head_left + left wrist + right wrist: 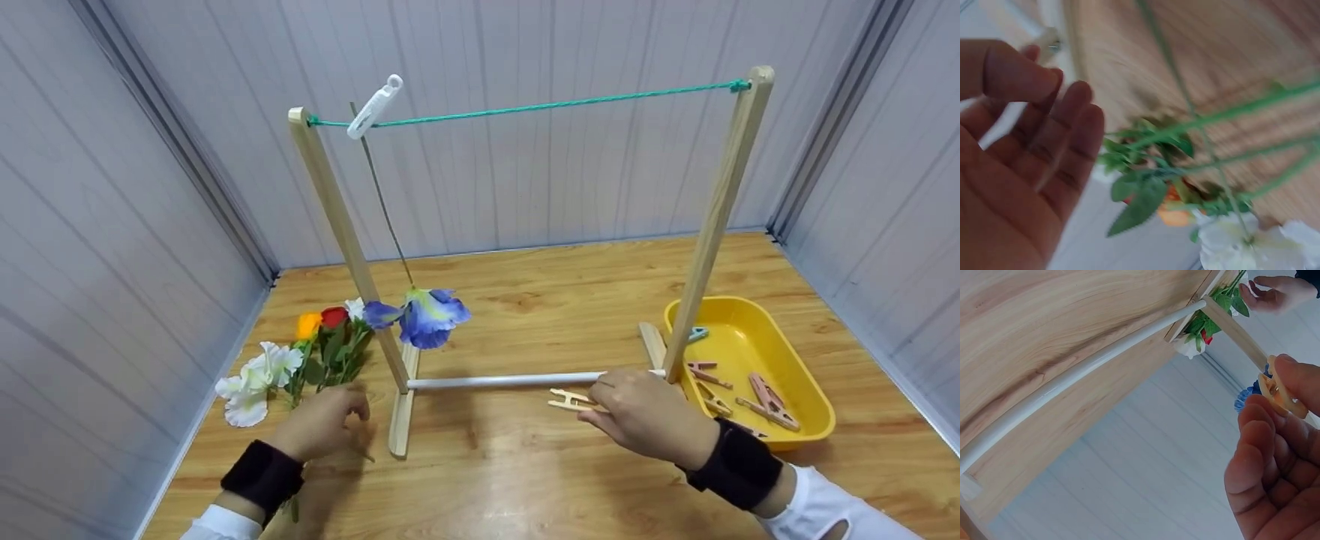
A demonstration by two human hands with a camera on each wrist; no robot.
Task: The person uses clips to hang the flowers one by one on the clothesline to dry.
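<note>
Right hand (645, 416) pinching a half-hidden wooden clothespin (571, 400); left hand (319, 424) empty, relaxed, blurred near flowers (300, 356).

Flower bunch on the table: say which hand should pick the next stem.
Left. The left hand hovers open right beside the flower bunch, while the right hand already pinches a wooden clothespin.

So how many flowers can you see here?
5: a blue flower hangs by its stem from the white peg on the line; orange, red and two white lie near the left hand. Others may be hidden.
</note>
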